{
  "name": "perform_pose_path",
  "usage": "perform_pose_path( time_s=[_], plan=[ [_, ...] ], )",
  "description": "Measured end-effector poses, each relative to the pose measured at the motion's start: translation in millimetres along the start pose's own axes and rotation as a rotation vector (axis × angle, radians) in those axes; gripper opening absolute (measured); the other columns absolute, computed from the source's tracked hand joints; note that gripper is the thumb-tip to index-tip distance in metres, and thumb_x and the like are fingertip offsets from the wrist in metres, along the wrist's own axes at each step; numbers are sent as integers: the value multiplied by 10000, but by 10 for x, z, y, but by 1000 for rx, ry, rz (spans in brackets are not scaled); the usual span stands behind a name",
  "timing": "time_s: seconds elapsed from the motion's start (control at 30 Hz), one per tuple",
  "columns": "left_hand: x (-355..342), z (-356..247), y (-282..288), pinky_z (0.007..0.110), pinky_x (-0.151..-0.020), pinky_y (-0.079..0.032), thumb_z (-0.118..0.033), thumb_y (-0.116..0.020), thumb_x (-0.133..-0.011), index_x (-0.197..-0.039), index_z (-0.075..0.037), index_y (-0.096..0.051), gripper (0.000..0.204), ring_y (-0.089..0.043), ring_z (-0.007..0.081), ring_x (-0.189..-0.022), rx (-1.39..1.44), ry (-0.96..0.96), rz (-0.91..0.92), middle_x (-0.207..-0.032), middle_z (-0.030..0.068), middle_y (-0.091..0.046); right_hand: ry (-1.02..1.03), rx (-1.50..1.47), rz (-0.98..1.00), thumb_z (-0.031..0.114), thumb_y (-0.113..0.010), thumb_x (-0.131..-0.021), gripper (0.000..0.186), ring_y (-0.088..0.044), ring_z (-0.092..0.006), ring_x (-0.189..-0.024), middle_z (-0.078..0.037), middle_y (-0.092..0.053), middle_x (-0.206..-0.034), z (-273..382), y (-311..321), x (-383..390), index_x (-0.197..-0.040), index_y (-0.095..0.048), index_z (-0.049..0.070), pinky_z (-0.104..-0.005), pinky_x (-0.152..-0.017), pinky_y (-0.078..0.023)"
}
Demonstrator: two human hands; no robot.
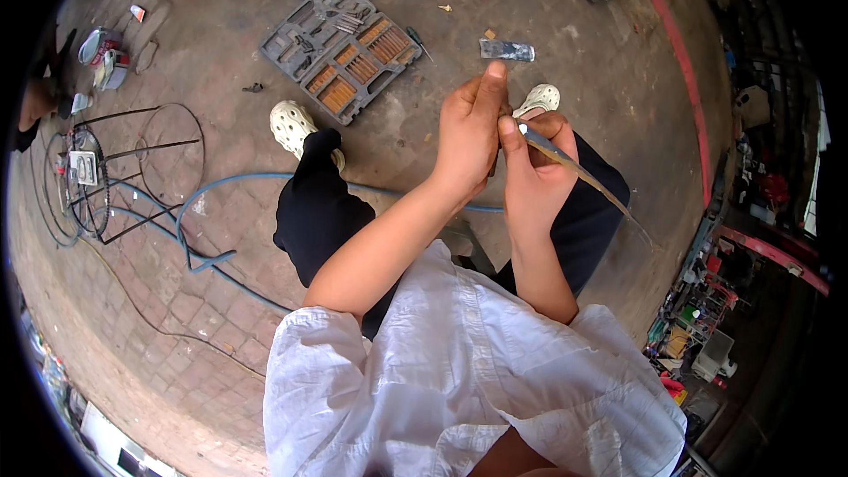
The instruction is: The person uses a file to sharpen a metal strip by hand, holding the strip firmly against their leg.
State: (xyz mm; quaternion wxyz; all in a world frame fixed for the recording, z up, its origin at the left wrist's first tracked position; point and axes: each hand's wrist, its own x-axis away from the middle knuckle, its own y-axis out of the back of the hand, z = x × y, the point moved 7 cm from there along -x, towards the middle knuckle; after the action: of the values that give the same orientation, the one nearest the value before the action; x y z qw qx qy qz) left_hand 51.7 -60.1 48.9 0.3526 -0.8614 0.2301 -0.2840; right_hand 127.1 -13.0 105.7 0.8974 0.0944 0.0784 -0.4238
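Note:
My right hand (539, 172) grips a long thin metal blade-like strip (583, 175) near its upper end; the strip runs down and to the right past my knee. My left hand (468, 132) is closed against the same end, fingers curled, thumb pointing up, touching my right hand. What sits between the left fingers is hidden. Both hands are held above my knees in black trousers (322, 212). I wear a white shirt (459, 371) and pale clogs (291, 124).
An open grey tool case (340, 49) with drill bits lies on the paved ground ahead. A small flat metal piece (507, 50) lies right of it. A blue hose (208, 203) curves at left beside a wire stool frame (132, 168). Cluttered shelves (707, 300) stand right.

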Motion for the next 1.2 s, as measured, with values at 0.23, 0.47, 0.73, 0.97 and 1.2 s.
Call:
perform_pose_path(
  time_s=[0.23, 0.47, 0.73, 0.97, 1.2],
  plan=[
    [27, -24, 16, 250, -538, -318, -398, -511, -947, -623, -109, -389, 451, -324, 88, -564, -34, -42, -1, -583, -27, -343, 20, -1, 24, 23, -707, -805, 199, -427, -46, -677, 18, -477, -738, 6, -36, 18, -783, -509, 27, -180, -612, -349],
    [38, -23, -16, 248, -554, -319, -417, -513, -941, -613, -120, -372, 465, -306, 81, -560, 41, -38, 22, -579, -33, -323, 26, 22, 4, 31, -711, -803, 190, -438, -48, -707, 14, -481, -749, 15, -12, 38, -792, -521, 25, -188, -643, -363],
    [47, -66, -42, 244, -556, -320, -406, -499, -950, -616, -124, -378, 453, -306, 78, -559, 7, -47, 43, -578, -36, -336, 60, 59, 15, 40, -715, -796, 191, -432, -65, -703, 11, -475, -727, 79, -7, 42, -785, -525, 21, -200, -661, -366],
    [60, -56, -36, 235, -551, -313, -413, -501, -948, -608, -126, -376, 463, -312, 75, -556, 14, -23, 27, -566, -38, -329, 78, 77, 27, 41, -716, -798, 201, -430, -54, -672, 12, -482, -722, 52, 26, 50, -775, -518, 22, -193, -627, -361],
    [17, -36, -20, 240, -546, -322, -425, -512, -940, -614, -123, -383, 462, -322, 79, -554, 12, -31, 41, -577, -33, -349, 8, 59, 43, 29, -718, -795, 217, -428, -48, -669, 14, -478, -731, -26, 42, 45, -774, -503, 23, -186, -611, -357]
  ],
)
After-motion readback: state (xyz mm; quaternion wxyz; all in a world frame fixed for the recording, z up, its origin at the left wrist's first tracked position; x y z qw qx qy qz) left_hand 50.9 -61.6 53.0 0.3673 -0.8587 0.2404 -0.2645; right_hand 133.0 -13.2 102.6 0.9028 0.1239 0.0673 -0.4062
